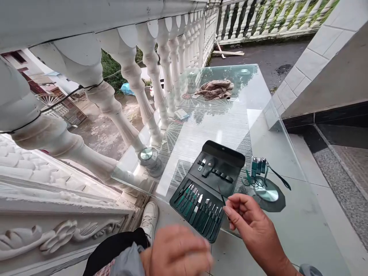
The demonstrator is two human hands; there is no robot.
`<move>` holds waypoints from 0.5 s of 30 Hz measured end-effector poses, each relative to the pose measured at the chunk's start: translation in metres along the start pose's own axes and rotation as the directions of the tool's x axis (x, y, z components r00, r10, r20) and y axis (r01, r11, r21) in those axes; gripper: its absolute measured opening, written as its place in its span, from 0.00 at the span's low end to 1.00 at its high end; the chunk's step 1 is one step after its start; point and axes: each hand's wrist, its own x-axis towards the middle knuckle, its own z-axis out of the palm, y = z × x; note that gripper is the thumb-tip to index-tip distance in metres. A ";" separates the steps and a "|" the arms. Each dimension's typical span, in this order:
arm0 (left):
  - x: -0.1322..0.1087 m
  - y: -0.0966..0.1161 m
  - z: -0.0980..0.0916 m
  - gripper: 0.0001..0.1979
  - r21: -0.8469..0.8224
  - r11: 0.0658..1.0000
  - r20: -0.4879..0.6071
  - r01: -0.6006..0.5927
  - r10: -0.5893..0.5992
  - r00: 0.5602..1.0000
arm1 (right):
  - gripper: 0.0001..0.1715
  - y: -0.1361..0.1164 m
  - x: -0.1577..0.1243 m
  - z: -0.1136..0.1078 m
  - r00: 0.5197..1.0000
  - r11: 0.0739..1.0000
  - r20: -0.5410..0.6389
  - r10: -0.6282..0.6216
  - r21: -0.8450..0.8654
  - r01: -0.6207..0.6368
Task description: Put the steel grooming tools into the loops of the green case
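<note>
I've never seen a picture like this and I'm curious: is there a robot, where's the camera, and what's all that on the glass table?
There's no robot here, just a person's two bare hands. The camera is worn on the person's head, so this one picture looks forward and down, nearly as they would see it. On the glass table lies an open black case with a row of thin tools tucked into it. Beside it are some metal and green clippers, and farther back is a crumpled cloth. The right hand pinches a thin dark tool in its fingertips. The left hand is blurry, so I can't tell whether it holds anything.
</note>
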 end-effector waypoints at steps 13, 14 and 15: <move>0.075 -0.054 0.032 0.04 -0.044 0.974 -0.135 0.223 -0.227 0.965 | 0.14 0.017 -0.027 -0.029 0.993 0.985 -0.005 0.117 -0.128 -0.117; 0.076 -0.053 0.033 0.05 -0.022 0.979 -0.096 0.201 -0.202 0.975 | 0.13 0.017 -0.027 -0.032 0.993 0.978 -0.004 0.116 -0.172 -0.115; 0.074 -0.053 0.032 0.05 0.000 0.983 -0.062 0.184 -0.184 0.981 | 0.13 0.018 -0.026 -0.035 0.993 0.971 -0.014 0.115 -0.207 -0.115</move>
